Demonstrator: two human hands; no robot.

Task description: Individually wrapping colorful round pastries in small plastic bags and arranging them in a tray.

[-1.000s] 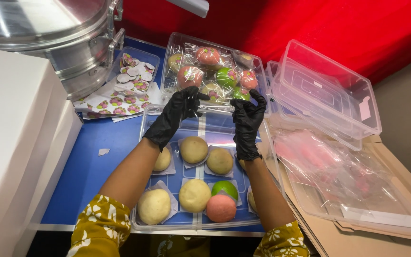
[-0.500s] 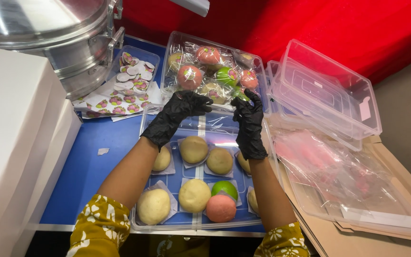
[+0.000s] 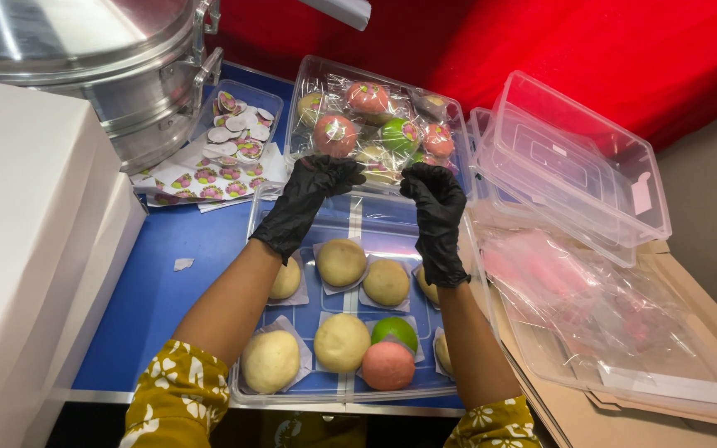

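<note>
Clear wrap (image 3: 379,178) stretches sideways, pinched by left hand (image 3: 313,195) and right hand (image 3: 435,207).

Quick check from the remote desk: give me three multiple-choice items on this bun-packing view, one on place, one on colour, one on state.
1. Where does the metal steamer stand?
A) far left B) far right C) near edge

2. What colour are the gloves on the left hand and right hand?
A) white B) black C) blue

3. How are the stacked clear boxes at right?
A) full of buns B) empty C) wrapped in paper

Answers: 1 A, it fills the upper left corner. 2 B, both are black. 3 B, nothing shows inside.
</note>
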